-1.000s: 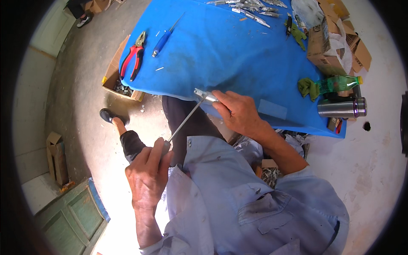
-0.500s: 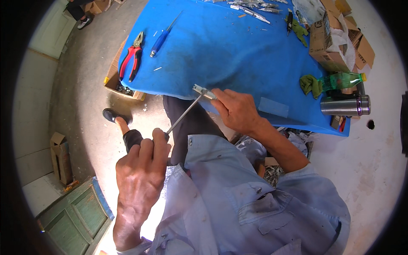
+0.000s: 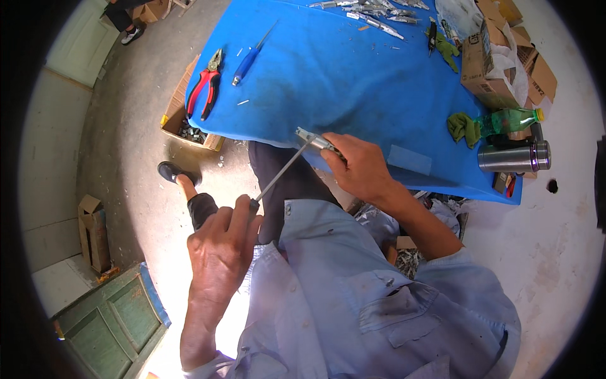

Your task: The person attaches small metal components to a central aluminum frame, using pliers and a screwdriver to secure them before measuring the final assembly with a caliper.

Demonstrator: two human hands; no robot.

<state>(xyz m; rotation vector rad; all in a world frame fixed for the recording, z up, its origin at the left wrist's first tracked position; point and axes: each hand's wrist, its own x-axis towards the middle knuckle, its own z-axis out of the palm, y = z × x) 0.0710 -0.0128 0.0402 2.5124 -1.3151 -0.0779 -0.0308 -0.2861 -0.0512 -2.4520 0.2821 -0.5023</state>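
Note:
My left hand (image 3: 219, 256) is closed round the handle of a screwdriver, most of which it hides. The long thin shaft of the screwdriver (image 3: 283, 174) slants up to the right. Its tip meets a narrow silver metal part (image 3: 313, 138), slotted or notched at its far end. My right hand (image 3: 361, 165) grips that part by its near end, over the front edge of the blue-covered table (image 3: 297, 76). Whether the tip sits inside the part or only against it, I cannot tell.
Red-and-black pliers (image 3: 205, 88) and a blue-handled screwdriver (image 3: 247, 65) lie at the table's left. Several similar metal parts (image 3: 372, 22) are at the back. On the right stand a cardboard box (image 3: 483, 76), a green bottle (image 3: 508, 119) and a steel flask (image 3: 512, 156).
The whole view has shifted slightly, carrying the scene rightward. The metal part has tilted a little and more of its length shows beside my right fingers. Both hands keep their grip.

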